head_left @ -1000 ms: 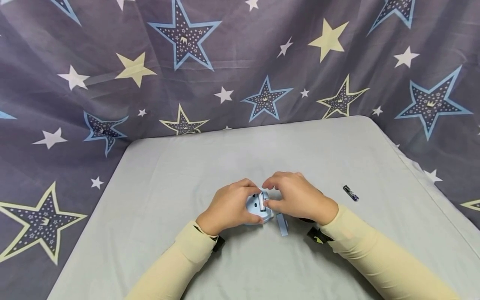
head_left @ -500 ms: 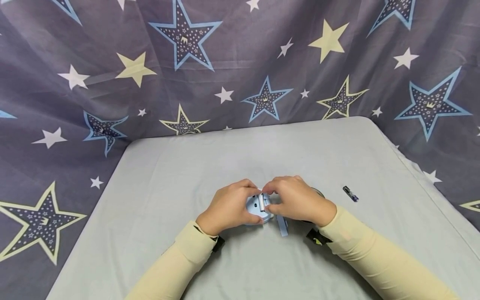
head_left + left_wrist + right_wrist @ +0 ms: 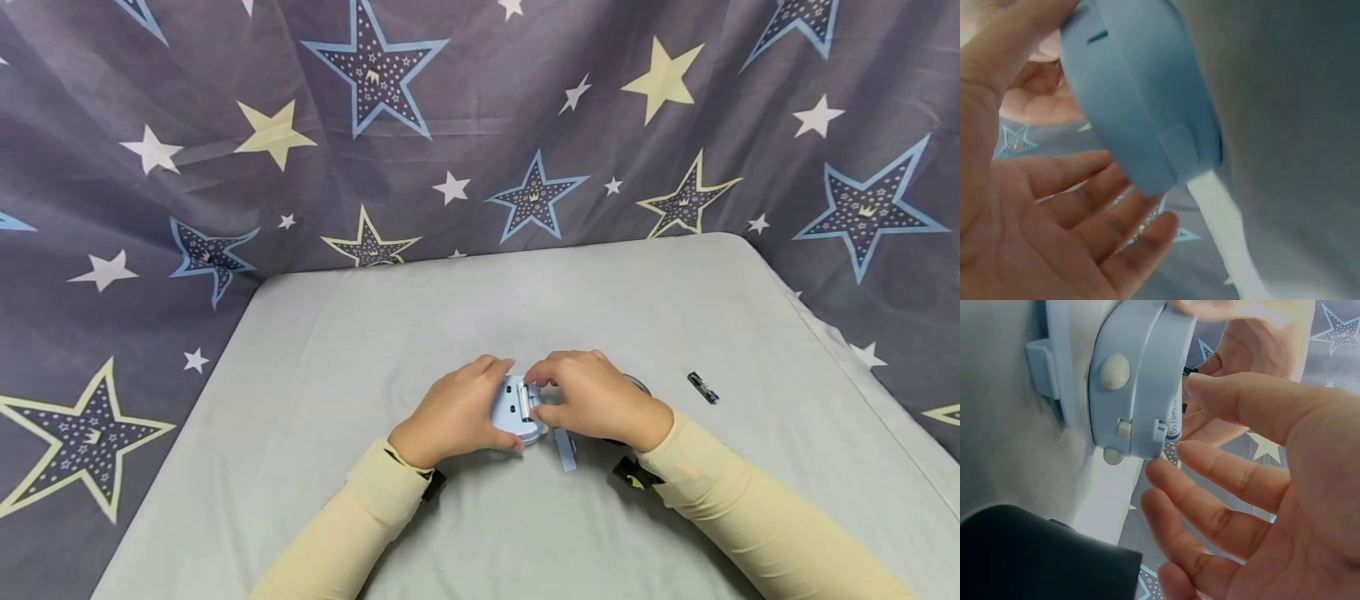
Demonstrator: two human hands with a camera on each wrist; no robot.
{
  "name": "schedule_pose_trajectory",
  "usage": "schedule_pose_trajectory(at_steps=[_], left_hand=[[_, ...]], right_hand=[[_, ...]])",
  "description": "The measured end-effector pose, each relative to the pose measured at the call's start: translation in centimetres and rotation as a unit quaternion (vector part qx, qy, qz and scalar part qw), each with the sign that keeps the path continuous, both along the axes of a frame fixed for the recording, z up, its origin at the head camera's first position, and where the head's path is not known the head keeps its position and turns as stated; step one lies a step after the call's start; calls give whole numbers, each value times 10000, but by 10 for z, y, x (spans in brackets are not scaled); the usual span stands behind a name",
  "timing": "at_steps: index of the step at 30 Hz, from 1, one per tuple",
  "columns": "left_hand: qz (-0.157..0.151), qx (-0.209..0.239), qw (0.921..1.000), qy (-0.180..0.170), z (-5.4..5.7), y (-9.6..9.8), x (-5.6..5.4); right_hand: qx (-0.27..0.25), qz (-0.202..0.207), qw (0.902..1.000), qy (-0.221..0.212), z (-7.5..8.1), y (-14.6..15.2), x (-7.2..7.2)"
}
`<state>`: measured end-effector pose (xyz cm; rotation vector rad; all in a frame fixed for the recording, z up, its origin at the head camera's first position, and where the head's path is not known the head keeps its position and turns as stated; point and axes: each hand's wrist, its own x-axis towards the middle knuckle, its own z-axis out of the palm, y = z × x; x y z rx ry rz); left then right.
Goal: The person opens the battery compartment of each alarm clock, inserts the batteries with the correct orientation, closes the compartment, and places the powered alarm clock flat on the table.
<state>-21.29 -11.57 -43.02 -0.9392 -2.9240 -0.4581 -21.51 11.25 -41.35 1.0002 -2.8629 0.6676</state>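
A light blue round clock-like device (image 3: 507,423) lies back up on the table, with its battery slot uncovered. My left hand (image 3: 452,414) holds its left side, thumb at the near edge and forefinger at the far edge. In the left wrist view the clock's curved side (image 3: 1141,100) shows by the fingers. A silvery battery (image 3: 524,403) lies along the slot; its printed label shows in the right wrist view. My right hand (image 3: 596,397) pinches it by its ends between thumb and forefinger. The other right fingers (image 3: 1204,519) bend loosely below the clock's edge.
A light blue battery cover (image 3: 565,450) lies just right of the clock. Further right is a small dark cylinder (image 3: 703,388), like a second battery. Both wrists carry dark devices. The grey cloth table (image 3: 420,317) meets a star-patterned curtain (image 3: 480,108) at the back.
My left forefinger has drawn back from the battery's far end to the clock's rim. My right thumb has shifted slightly toward the battery's near end. The cover and dark cylinder stay put.
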Motion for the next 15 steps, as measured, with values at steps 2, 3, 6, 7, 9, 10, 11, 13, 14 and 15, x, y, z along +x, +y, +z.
schedule_pose_trajectory(at_steps=[2, 3, 6, 7, 9, 10, 11, 13, 14, 15], left_hand=[[21, -132, 9999, -73, 1, -5, -1], [39, -200, 9997, -96, 1, -8, -1], [64, -323, 9993, -181, 2, -16, -2], [61, -334, 9992, -220, 2, -19, -2], [53, -330, 9991, -275, 2, -22, -2], [51, -317, 9990, -298, 2, -23, -3], [54, -308, 9990, -319, 1, -23, -3], [61, -278, 9990, -346, 0, -24, -3], [72, -251, 9990, -361, 0, -24, -4], [81, -241, 9990, -367, 0, -24, -4]], right_hand=[[-7, -37, 10000, -43, 0, -1, 0], [-6, -54, 10000, -63, 0, -1, 0], [17, -89, 9999, -118, -1, -1, 0], [27, -93, 9999, -139, -1, -2, -1], [40, -94, 9998, -141, -2, -2, -1], [39, -82, 9999, -137, -3, -2, -1], [27, -69, 9999, -137, -3, -3, -1], [12, -38, 9999, -127, -4, -3, -1], [-4, -26, 9999, -122, -4, -3, -2], [-7, -15, 9999, -108, -4, -4, -2]])
